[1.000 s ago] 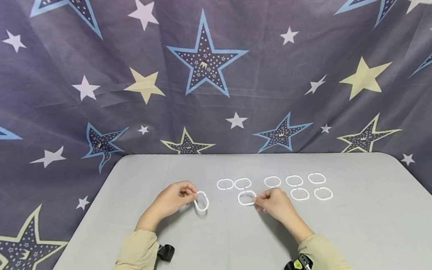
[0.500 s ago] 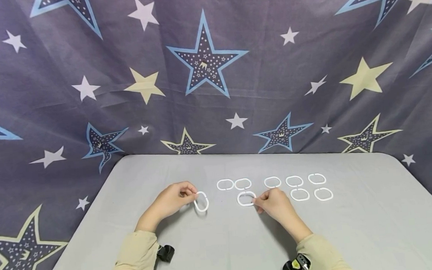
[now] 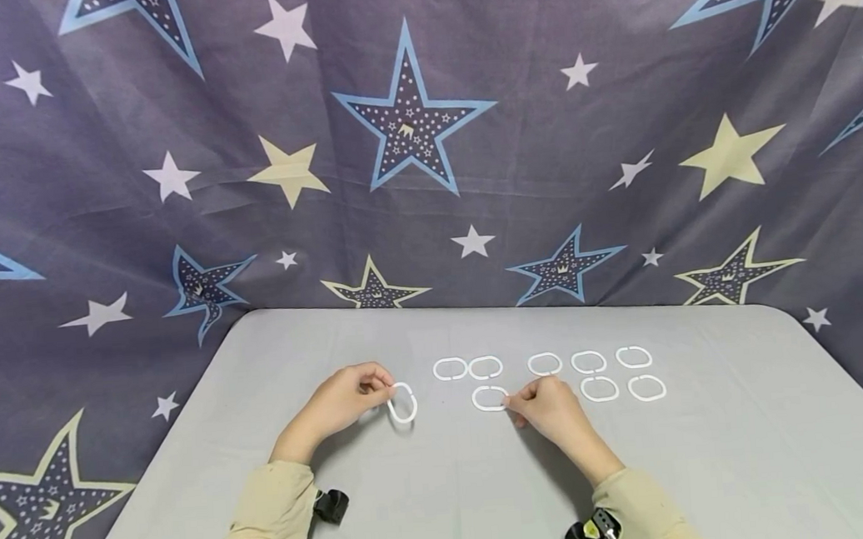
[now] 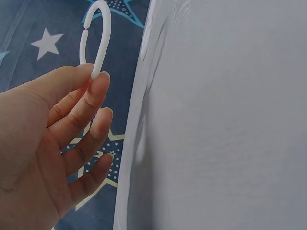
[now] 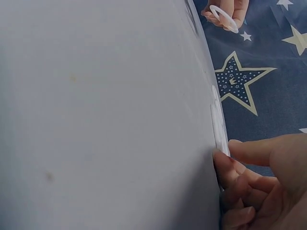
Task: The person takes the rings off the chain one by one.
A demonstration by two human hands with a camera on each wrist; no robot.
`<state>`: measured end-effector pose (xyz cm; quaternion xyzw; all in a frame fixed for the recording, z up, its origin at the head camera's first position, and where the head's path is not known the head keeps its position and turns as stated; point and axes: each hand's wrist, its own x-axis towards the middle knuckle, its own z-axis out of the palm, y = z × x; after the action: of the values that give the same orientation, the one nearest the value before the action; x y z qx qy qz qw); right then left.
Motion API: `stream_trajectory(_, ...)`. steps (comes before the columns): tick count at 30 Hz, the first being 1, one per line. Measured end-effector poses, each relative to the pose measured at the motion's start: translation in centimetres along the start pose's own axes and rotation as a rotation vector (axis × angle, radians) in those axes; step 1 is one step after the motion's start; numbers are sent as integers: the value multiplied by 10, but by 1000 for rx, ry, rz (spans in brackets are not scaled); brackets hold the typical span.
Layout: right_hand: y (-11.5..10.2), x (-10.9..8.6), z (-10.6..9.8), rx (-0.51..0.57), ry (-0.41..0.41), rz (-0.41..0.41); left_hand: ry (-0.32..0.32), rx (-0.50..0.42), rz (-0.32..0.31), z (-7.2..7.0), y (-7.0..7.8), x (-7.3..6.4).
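My left hand (image 3: 345, 398) pinches a white oval link (image 3: 414, 403) between thumb and index finger, holding it tilted up above the grey table. A small gap in this link (image 4: 106, 28) shows in the left wrist view, where the other fingers are loosely bent. My right hand (image 3: 552, 411) pinches the right end of another white oval link (image 3: 490, 409), which lies flat or nearly flat at the table top. In the right wrist view, thumb and fingertip meet at the end of that link (image 5: 219, 132), seen edge-on; its gap cannot be made out there.
Several more white oval links lie farther back: a pair touching or nearly so, with the left one (image 3: 451, 377) nearest the left hand, and others such as the far-right link (image 3: 647, 399) beyond the right hand. The grey table (image 3: 447, 485) ends at a star-print cloth (image 3: 472, 208).
The link in my right hand has settled slightly lower and flatter, shifting a little left. My left hand and its link hold still.
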<state>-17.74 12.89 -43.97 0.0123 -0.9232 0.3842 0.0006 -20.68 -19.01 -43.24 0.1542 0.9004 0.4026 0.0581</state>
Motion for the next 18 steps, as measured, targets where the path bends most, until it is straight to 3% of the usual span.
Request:
stream_trajectory(10,-1,-4,0,51,-2,5,5,-6,-8,0,2,0)
stream_trajectory(18,-3,-9,1,189,1,14,43,16,-25,0,5,0)
